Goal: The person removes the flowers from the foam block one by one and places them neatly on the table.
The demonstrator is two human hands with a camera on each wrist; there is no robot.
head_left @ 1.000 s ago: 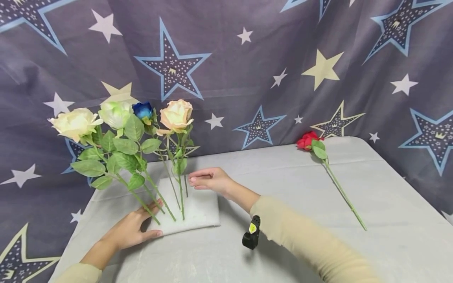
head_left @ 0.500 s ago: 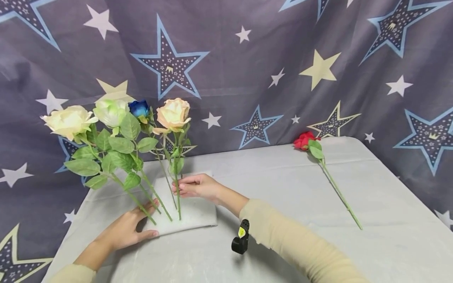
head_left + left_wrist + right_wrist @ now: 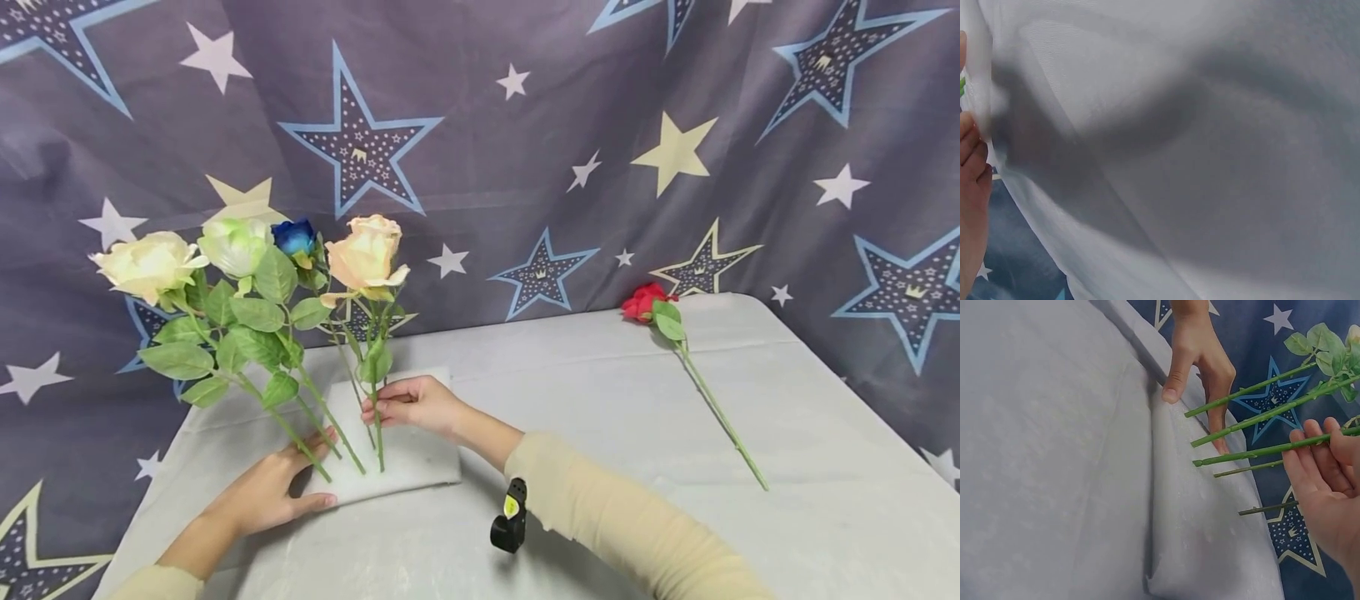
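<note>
A white foam-like pad [image 3: 423, 457] bears several upright artificial roses. My right hand [image 3: 416, 407] pinches the stem of the peach rose [image 3: 366, 258] above the pad; in the right wrist view, fingers and thumb meet that green stem [image 3: 1241, 455]. Left of it stand a blue rose [image 3: 294, 237], a white-green rose [image 3: 236, 246] and a cream rose [image 3: 150, 265], their stems leaning left. My left hand [image 3: 258, 490] rests on the pad's left end, thumb at the front edge, extended fingers reaching behind the stems. Only part of the left hand [image 3: 972, 181] shows in the left wrist view.
A red rose [image 3: 645, 302] lies on the grey-covered table [image 3: 585, 383] at the right, stem toward the front. Behind the table hangs a star-patterned curtain [image 3: 465, 167]. A black wrist camera [image 3: 510, 521] hangs below my right sleeve.
My right hand has moved left from beside the stems and taken hold of the peach rose's stem. The bloom now tips slightly forward. The left hand stays on the pad.
</note>
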